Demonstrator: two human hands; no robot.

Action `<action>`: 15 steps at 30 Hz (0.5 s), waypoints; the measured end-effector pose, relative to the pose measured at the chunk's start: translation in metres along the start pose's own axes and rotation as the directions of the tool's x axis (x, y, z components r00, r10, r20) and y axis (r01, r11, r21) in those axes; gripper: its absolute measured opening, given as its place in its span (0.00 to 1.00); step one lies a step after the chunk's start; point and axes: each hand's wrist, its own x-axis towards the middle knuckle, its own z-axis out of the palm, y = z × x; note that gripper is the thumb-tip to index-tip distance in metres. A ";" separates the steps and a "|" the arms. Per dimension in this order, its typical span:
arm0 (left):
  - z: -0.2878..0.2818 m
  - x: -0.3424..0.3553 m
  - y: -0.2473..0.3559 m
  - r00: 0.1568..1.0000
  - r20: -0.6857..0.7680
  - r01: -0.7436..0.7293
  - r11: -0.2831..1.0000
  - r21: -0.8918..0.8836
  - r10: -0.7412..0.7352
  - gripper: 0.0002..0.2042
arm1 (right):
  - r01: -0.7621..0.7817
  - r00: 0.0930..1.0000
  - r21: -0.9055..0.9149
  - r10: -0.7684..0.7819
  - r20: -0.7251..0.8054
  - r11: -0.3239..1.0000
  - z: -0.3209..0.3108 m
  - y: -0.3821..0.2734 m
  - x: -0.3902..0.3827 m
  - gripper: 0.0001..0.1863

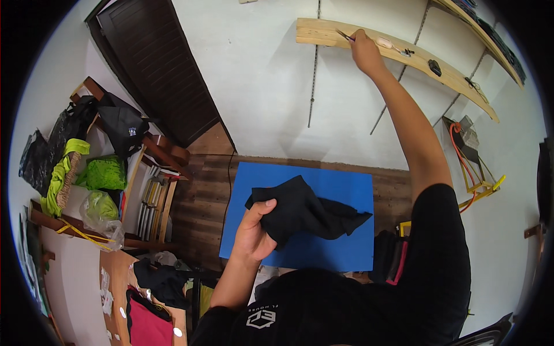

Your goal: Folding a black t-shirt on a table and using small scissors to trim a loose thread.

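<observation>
- Far left: cluttered shelving (153, 199) with green bags (104, 173) and a black bag (122, 128), well apart from both hands.
- Left hand (254, 230): closed around one bunched end of a black cloth (306, 213), thumb on top, held up over a blue mat (334, 245) on the wooden floor (202, 202).
- Cloth: plain black, soft, crumpled; long axis running rightward and slightly down from the left hand, free end tapering to a point over the mat's right edge.
- Right hand (365, 49): arm stretched up and away, well apart from the cloth, fingers pinched on a thin dark tool (345, 36) lying on a wooden wall shelf (323, 32); kind of tool too small to tell.
- Further right on that shelf: a small pale object (384, 42) just beside the hand, then small dark items (434, 67).
- Nearer to the cloth: the left hand, already gripping it.
</observation>
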 end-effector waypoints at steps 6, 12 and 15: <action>0.009 -0.004 -0.013 0.992 0.001 -0.125 0.983 0.138 0.126 0.17 | -0.204 0.945 0.779 -0.089 0.315 0.593 -0.104 -0.068 -0.190 0.11; 0.014 -0.009 -0.018 0.998 0.021 -0.063 0.991 0.119 0.061 0.17 | -0.166 0.984 0.742 0.063 0.166 0.649 -0.170 -0.155 -0.338 0.17; 0.014 -0.013 -0.022 0.999 0.044 -0.019 0.993 0.119 0.014 0.18 | -0.108 0.994 0.671 0.065 0.090 0.734 -0.176 -0.175 -0.363 0.17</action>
